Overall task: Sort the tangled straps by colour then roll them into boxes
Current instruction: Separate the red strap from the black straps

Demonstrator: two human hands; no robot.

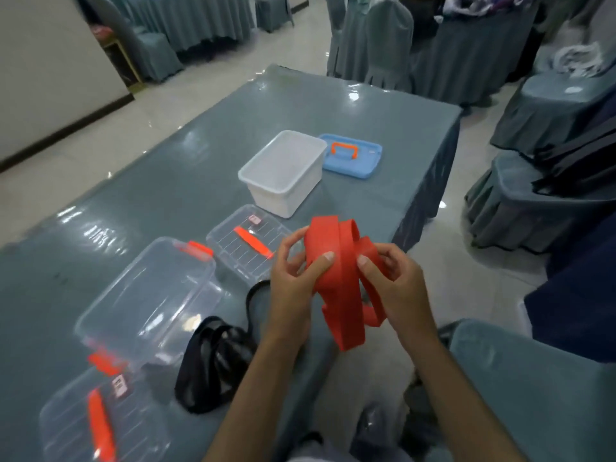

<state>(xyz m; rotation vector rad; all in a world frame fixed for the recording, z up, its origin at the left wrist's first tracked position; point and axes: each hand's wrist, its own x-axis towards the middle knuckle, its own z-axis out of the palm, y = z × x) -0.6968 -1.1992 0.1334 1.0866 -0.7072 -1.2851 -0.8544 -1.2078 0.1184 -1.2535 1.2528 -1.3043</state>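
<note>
Both hands are gripping a red strap [340,281] in the centre of the frame, above the table's near edge: the left hand [295,278] is pinching its looped coils, the right hand [396,281] is holding the other side. A black strap [213,361] is lying bundled at lower centre, beside a clear box [146,298]. A white box [283,171] is sitting higher up.

No writing can be read. A small pinkish label [255,219] sits on the far clear lid [246,243] and another label [120,385] on the near clear lid [100,425]; their print is too blurred.
</note>
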